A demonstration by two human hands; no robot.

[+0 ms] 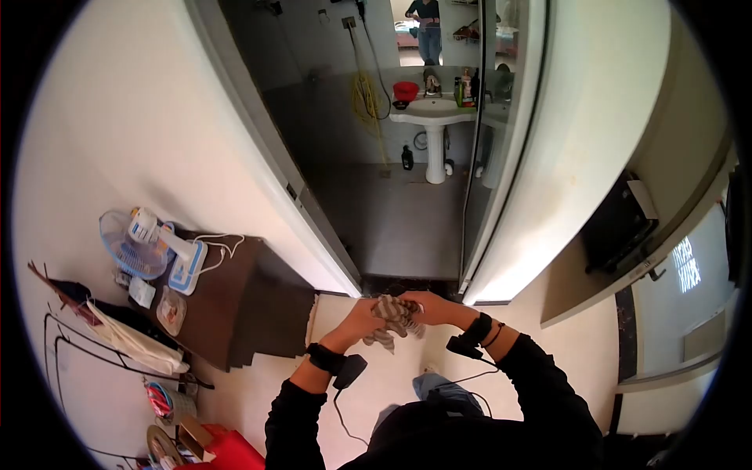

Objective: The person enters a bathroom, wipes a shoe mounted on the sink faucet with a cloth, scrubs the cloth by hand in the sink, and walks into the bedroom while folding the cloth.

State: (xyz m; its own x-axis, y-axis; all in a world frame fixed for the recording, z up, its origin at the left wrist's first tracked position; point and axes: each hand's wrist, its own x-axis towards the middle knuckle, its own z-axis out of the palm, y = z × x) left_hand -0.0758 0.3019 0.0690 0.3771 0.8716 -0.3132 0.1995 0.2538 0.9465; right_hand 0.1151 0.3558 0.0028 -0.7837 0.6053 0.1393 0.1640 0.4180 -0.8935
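A bunched cloth with brown and pale stripes hangs between my two hands, in front of my body at the bathroom doorway. My left hand is closed on its left side. On the other side, my right hand grips the same cloth, fingers curled round it. Loose ends dangle below both hands. Whether it is a rag or a garment, I cannot tell. Each wrist wears a black strap with a small box and a cable.
Ahead, a doorway leads to a bathroom with a white pedestal sink, a red basin and a yellow hose. At left, a dark table bears a fan. A basket stands lower left; a door stands ajar at right.
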